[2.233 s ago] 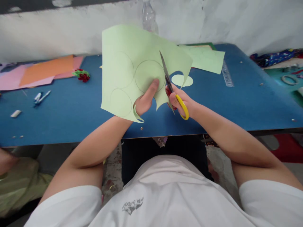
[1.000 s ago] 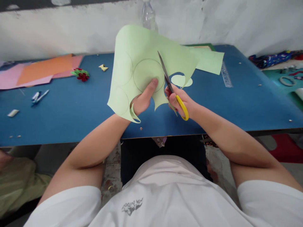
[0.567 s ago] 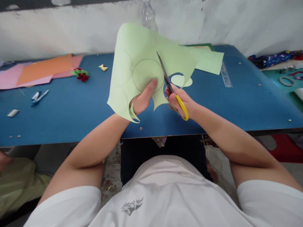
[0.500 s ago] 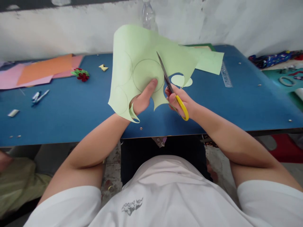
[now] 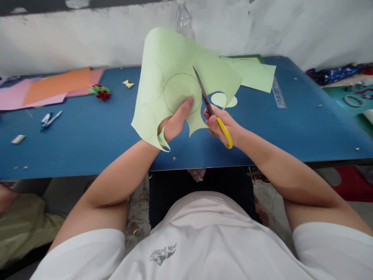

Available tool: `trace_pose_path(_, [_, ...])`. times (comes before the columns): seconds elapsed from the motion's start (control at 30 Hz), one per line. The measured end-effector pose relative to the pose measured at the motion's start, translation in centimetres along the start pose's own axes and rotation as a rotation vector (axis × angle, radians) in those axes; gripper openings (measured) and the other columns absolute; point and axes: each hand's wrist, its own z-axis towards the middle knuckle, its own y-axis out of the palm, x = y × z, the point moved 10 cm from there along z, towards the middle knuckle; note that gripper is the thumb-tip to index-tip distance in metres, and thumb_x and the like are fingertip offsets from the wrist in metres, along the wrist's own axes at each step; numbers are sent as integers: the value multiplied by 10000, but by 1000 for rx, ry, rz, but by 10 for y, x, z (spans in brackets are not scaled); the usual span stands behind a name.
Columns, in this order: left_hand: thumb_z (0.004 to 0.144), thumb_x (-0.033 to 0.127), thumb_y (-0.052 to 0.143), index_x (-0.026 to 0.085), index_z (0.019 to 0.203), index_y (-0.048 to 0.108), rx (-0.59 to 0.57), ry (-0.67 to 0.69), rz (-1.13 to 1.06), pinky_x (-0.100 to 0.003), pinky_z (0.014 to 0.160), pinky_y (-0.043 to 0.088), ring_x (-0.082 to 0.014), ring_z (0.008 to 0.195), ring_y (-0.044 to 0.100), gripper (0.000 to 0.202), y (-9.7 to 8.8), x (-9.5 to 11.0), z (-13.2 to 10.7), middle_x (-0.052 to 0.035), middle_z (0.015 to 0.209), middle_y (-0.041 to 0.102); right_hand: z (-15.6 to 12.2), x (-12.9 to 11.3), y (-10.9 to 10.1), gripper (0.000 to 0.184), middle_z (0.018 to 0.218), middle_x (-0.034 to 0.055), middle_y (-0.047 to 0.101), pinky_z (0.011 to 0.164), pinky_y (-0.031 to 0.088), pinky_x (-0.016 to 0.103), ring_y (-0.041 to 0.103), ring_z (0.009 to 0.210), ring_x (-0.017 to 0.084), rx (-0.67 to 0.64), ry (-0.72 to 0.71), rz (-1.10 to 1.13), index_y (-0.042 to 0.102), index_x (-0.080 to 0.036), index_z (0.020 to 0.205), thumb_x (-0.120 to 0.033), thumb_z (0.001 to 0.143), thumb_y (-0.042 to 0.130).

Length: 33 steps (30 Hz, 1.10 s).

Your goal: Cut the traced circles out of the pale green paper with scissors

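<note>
My left hand [image 5: 176, 122] grips a large light green sheet of paper [image 5: 201, 58], thumb on top and the other fingers hidden beneath. Several circles are drawn on the sheet, and its near edge has curved cut-outs. The thumb presses inside the middle circle. In my right hand [image 5: 221, 122] are scissors with yellow handles [image 5: 228, 139]. Their blades point away from me along the right side of that circle; how far they are apart is hard to see. Cut-out pale green ovals [image 5: 218, 99] lie on the blue table just beyond my right hand.
A green paper piece [image 5: 259, 76] and a clear ruler [image 5: 279, 93] lie at right. To the left are orange paper [image 5: 58, 87], a red and green flower-like craft [image 5: 100, 92], pens [image 5: 51, 119] and an eraser [image 5: 18, 139]. A clear bottle [image 5: 183, 19] stands behind the sheet.
The sheet's curled left side has shifted slightly: its upper part to the right, its lower corner a little left. Both hands and the scissors stay almost in place.
</note>
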Motion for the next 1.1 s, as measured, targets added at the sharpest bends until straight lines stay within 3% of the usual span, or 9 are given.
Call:
trace_pose_path(0.13, [766,1162,605,332,1272,805,11,-5,7,-573,1555,253,-355,1691,565,993,2,0,3,-86,1403,846,0,-1,-1,843,867,6,470,527,384,299,430,705,160,25,14,-9,479,-261,982,-1098,896,519])
trace_pose_path(0.23, [786,1145,608,363,1272,802,20,10,8,-579,1558,239,-348,1714,536,941,1,5,3,-77,1388,847,-1,-3,-1,851,848,-2,459,516,386,302,431,684,158,34,24,-9,488,-260,992,-1105,887,519])
trace_pose_path(0.43, [859,1055,659,404,1094,842,10,22,13,-521,1526,357,-339,1618,648,717,-1,6,2,-47,1257,879,-1,0,-1,815,794,-15,428,499,345,306,418,649,160,15,30,15,490,-266,987,-1074,906,556])
trace_pose_path(0.63, [885,1017,675,341,1150,859,-18,48,-10,-556,1502,409,-358,1583,678,749,-1,6,6,-72,1317,869,0,3,-1,790,740,-35,411,490,325,310,386,607,148,-20,33,41,463,-274,949,-1057,924,563])
trace_pose_path(0.7, [921,971,695,340,1120,875,-35,46,-17,-514,1487,442,-336,1566,693,685,-1,7,5,-57,1307,878,-1,3,0,781,723,-44,405,491,318,307,381,596,143,-37,38,57,465,-274,949,-1047,930,573])
trace_pose_path(0.8, [943,934,714,343,1152,882,-36,46,-14,-537,1489,441,-329,1565,694,649,-3,9,5,-27,1334,877,-1,1,0,798,723,-49,403,493,322,307,387,590,136,-34,48,71,476,-271,948,-1061,907,586])
trace_pose_path(1.1, [896,1006,696,313,1212,878,-30,49,-2,-572,1495,412,-350,1533,712,783,-5,7,6,-68,1361,865,-1,-2,-1,835,732,-43,430,502,355,307,420,589,139,-18,65,59,491,-263,959,-1086,869,596])
